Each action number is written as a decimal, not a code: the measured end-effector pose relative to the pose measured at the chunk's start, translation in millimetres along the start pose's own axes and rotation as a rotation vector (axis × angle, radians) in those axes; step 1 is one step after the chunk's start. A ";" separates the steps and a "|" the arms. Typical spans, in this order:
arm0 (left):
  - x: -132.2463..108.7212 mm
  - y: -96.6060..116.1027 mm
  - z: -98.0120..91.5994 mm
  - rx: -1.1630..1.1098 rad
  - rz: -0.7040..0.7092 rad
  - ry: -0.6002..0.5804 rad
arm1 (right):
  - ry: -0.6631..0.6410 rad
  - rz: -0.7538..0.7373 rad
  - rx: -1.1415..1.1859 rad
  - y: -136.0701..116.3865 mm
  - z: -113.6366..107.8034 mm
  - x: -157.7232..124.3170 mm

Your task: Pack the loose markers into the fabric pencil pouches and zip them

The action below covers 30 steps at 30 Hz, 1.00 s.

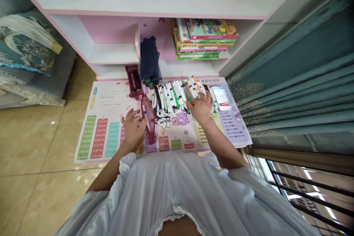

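My left hand [134,128] is beside a dark red mesh pencil pouch [150,125], fingers spread, with the thumb against the pouch's left side. A white pen lies inside that pouch. Over a row of markers [172,97], mostly white with coloured caps, rests my right hand [202,108]. Its fingers are apart and touch the right part of the row; the markers beneath it are partly hidden. Another red pouch [134,81], holding dark pens, lies behind the first one. A stack of dark blue mesh pouches [148,59] stands at the back.
A phone [222,97] lies right of the markers on the printed desk mat [107,97]. Books [204,40] are stacked on the pink and white shelf [114,52] behind. A teal curtain [290,81] hangs at the right, and a sofa [30,55] stands at the left.
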<state>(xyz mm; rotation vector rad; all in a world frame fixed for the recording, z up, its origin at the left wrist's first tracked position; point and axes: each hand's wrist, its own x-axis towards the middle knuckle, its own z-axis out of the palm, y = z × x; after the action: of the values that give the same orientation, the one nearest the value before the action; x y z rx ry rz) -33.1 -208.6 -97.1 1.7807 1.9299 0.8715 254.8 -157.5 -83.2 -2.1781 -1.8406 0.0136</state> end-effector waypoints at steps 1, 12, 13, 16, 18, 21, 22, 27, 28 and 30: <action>0.0 0.4 -0.4 0.000 -0.002 -0.003 | 0.000 0.002 -0.004 -0.7 -0.6 -0.4; -0.1 3.4 -2.7 0.008 -0.014 -0.020 | -0.063 -0.016 -0.096 -4.4 -2.6 0.3; 0.0 3.3 -2.7 0.009 -0.015 -0.023 | -0.065 -0.021 -0.094 -4.3 -1.9 0.9; 0.0 2.9 -2.8 0.012 -0.017 -0.029 | -0.051 -0.051 -0.082 -3.9 -0.5 0.8; -0.3 2.7 -2.6 0.014 -0.022 -0.032 | -0.020 -0.093 -0.064 -4.0 -1.1 -1.1; -0.8 2.7 -2.2 0.014 -0.030 -0.029 | 0.067 -0.157 -0.005 -6.4 -5.3 -7.3; -0.9 2.8 -2.1 0.014 -0.029 -0.027 | 0.101 -0.173 0.023 -8.3 -7.5 -10.5; -0.6 3.4 -2.4 0.015 -0.022 -0.027 | 0.132 -0.328 0.246 -28.5 -18.4 -34.8; -0.6 3.4 -2.4 0.015 -0.021 -0.024 | 0.104 -0.374 0.301 -34.7 -19.6 -40.5; -0.9 3.1 -2.4 0.015 -0.013 -0.017 | 0.035 -0.460 0.391 -48.5 -20.2 -50.8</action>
<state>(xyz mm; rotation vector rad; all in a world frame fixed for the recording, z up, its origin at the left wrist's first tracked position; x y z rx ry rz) -32.2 -210.0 -93.4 1.7760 1.9397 0.8369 202.5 -203.9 -62.1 -1.4606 -2.0689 0.2180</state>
